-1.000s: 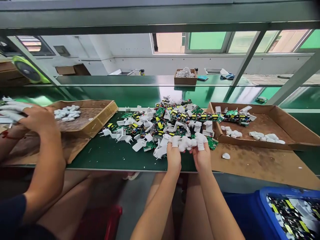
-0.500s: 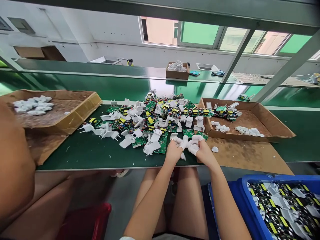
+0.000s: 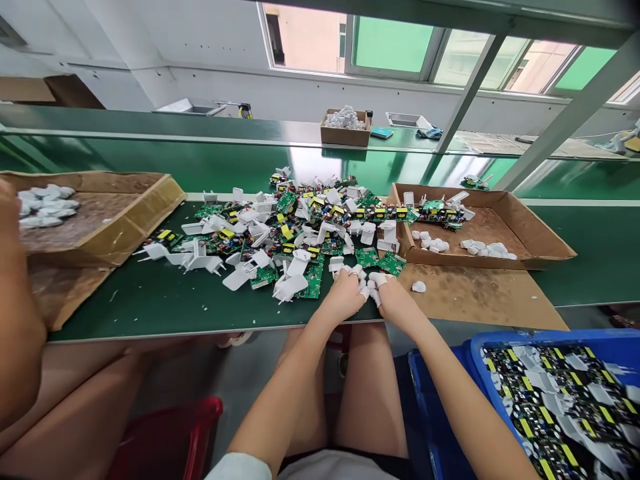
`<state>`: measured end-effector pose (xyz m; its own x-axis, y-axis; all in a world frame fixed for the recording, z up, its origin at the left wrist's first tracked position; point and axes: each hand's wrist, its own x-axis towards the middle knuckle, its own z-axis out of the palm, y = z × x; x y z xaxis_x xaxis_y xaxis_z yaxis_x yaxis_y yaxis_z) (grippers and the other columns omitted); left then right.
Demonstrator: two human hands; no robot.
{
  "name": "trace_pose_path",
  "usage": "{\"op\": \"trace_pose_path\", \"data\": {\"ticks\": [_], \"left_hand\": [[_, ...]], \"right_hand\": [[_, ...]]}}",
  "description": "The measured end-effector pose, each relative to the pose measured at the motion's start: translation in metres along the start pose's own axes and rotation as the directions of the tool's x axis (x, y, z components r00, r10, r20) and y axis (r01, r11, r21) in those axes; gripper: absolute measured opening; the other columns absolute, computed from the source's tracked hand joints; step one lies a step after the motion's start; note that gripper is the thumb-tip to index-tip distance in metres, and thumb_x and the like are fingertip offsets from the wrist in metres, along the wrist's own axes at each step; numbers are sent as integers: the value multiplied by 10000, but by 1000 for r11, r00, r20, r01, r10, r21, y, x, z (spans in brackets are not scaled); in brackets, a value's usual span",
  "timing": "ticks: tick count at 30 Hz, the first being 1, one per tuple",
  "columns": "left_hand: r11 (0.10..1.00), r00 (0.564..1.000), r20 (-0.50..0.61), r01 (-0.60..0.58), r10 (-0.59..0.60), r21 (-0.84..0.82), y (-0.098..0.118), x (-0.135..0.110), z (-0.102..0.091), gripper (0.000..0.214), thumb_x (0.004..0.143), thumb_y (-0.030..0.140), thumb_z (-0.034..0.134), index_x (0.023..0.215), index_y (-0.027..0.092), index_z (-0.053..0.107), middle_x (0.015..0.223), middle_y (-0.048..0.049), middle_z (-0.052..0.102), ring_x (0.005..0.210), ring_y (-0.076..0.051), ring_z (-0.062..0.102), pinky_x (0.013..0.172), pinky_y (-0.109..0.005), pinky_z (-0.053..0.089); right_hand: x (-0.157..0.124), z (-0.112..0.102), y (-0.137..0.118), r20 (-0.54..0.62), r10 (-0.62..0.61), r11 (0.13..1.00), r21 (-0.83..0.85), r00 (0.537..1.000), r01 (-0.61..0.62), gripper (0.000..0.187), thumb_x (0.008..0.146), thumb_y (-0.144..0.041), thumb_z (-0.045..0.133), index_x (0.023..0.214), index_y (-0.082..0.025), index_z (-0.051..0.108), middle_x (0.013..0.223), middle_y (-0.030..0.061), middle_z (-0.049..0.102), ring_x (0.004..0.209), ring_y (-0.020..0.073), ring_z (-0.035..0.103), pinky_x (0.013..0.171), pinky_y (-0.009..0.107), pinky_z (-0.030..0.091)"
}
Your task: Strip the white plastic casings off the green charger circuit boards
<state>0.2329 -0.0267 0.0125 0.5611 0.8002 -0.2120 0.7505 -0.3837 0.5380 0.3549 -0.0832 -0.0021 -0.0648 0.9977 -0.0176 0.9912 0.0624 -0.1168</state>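
From the head camera, my left hand [image 3: 343, 297] and right hand [image 3: 395, 301] meet at the near edge of the green bench [image 3: 165, 303]. Both are closed, capped fingertips pinched together on a small white part [image 3: 367, 291]; it is too small for me to say what kind.

As for progress, I judge the job well short of finished. The pile of circuit boards and white plug housings [image 3: 300, 230], at my 11 to 12 o'clock, is large and tangled, far too many to count. At 4 o'clock the blue crate [image 3: 477, 357] holds a deep layer of boards, so a good share looks done.

My count:
- Two cardboard trays.
- The right tray [image 3: 543, 233], at 2 o'clock, holds about a dozen small white pieces and a few boards along its far wall.
- The left tray [image 3: 145, 210], at 10 o'clock, has a cluster of about ten white pieces.
- One loose white piece [image 3: 419, 287] lies at 3 o'clock, just beside my right hand.
- One small box [image 3: 345, 136] sits far off at 12.
- A co-worker's arm [image 3: 17, 313] shows at 9 o'clock.
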Motion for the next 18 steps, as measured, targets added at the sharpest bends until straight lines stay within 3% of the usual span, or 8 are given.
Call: {"op": "trace_pose_path", "data": {"ticks": [5,12,18], "left_hand": [[972,1000,10,20,-23,234,11,3,-4,294,738,103,418,1007,32,510,1022,-191,502,983,-302,472,805,-373,410],[873,968,100,-250,230,418,6,3,-4,301,757,59,328,982,41,527,999,-185,515,984,-285,461,843,-386,385],[834,951,150,-309,270,457,-3,6,-7,303,748,90,377,1015,89,519,970,-157,539,919,-280,516,748,-378,437]], "right_hand": [[-2,-3,9,-19,44,999,14,999,-43,245,857,-140,403,1053,-40,512,972,151,556,880,243,484,760,301,382],[-6,-6,17,71,29,991,-132,997,-20,202,852,-258,459,906,-133,609,853,121,598,841,242,533,596,285,348],[-9,-17,19,81,115,991,-84,990,-108,371,845,-414,460,1077,-132,523,898,131,603,861,272,540,611,309,361]]}}
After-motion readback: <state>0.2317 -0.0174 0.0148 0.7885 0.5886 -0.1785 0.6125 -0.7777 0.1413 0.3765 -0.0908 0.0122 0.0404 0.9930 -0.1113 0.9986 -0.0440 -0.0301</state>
